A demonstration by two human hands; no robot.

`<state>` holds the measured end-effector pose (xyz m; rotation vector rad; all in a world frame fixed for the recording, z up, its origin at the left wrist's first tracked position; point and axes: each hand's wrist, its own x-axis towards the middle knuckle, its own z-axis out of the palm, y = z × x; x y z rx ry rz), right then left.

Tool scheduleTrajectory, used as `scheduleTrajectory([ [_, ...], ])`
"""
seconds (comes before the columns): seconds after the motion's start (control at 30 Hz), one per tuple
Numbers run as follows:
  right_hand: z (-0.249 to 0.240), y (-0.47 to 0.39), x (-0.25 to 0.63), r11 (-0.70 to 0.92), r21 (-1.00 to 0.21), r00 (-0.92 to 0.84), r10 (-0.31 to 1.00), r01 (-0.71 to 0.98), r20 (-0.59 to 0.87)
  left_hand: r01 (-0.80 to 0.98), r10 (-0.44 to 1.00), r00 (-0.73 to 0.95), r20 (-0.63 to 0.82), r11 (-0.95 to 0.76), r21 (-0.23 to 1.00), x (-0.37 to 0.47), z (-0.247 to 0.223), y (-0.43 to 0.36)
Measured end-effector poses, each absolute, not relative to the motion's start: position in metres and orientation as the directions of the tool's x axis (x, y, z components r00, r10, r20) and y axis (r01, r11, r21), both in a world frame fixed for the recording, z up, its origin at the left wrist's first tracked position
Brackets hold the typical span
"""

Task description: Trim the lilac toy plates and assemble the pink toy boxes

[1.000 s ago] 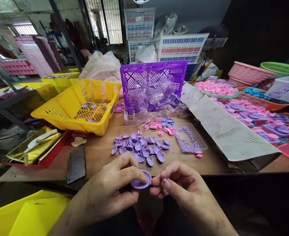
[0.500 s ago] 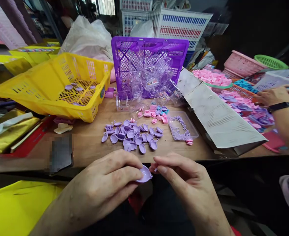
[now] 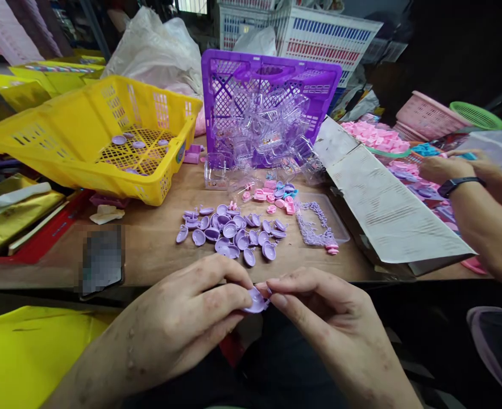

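Note:
Near the table's front edge, my left hand (image 3: 191, 318) pinches a small purple oval dish (image 3: 257, 301) between thumb and fingers. From the other side my right hand (image 3: 323, 318) closes thumb and forefinger on a tiny part at the dish's right end; what it is stays mostly hidden by the fingertips. Beyond the hands lies a pile of purple dishes (image 3: 229, 230). Right of them a clear tray (image 3: 340, 227) holds small purple pieces (image 3: 310, 224). Pink and blue parts (image 3: 276, 196) lie behind the pile.
A yellow basket (image 3: 148, 184) stands at the left, above a phone (image 3: 101, 261). Clear plastic cases (image 3: 263, 130) lean in a purple crate (image 3: 210, 85). A cardboard flap (image 3: 382, 199) runs along the right; past it another person's hands (image 3: 451, 170) reach among coloured parts.
My right fingertips have closed in on the dish's right end and now touch it. The view has shifted slightly. The other person's hands have moved left.

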<state>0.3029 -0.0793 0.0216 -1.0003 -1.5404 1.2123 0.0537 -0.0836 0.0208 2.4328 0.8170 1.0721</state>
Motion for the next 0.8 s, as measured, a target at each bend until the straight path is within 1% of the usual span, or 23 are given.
scheduleTrajectory([
  [0.1,0.022,-0.078,0.302,0.193,-0.978,-0.256,0.952,0.077,0.168,0.353,0.635,0.543,0.550,-0.767,0.536,0.053,0.019,-0.083],
  [0.27,0.022,-0.080,0.297,0.190,-0.978,-0.230,0.959,0.086,0.166,0.364,0.623,0.502,0.600,-0.782,0.506,0.055,0.012,-0.083],
  [0.47,0.018,-0.089,0.281,0.226,-0.963,-0.107,0.971,0.144,0.212,0.452,0.629,0.445,0.637,-0.772,0.446,0.055,0.000,-0.086],
  [0.57,0.012,-0.089,0.277,0.287,-0.940,-0.069,0.958,0.184,0.279,0.453,0.624,0.449,0.639,-0.776,0.439,0.054,-0.003,-0.085],
  [0.67,0.012,-0.084,0.281,0.326,-0.915,-0.114,0.945,0.240,0.307,0.428,0.637,0.428,0.641,-0.767,0.477,0.055,-0.005,-0.080],
  [0.73,0.015,-0.078,0.287,0.303,-0.921,-0.183,0.947,0.244,0.263,0.408,0.664,0.394,0.636,-0.746,0.527,0.055,-0.004,-0.075],
  [0.8,0.017,-0.072,0.295,0.259,-0.943,-0.197,0.955,0.208,0.219,0.393,0.688,0.351,0.635,-0.724,0.567,0.055,-0.003,-0.070],
])
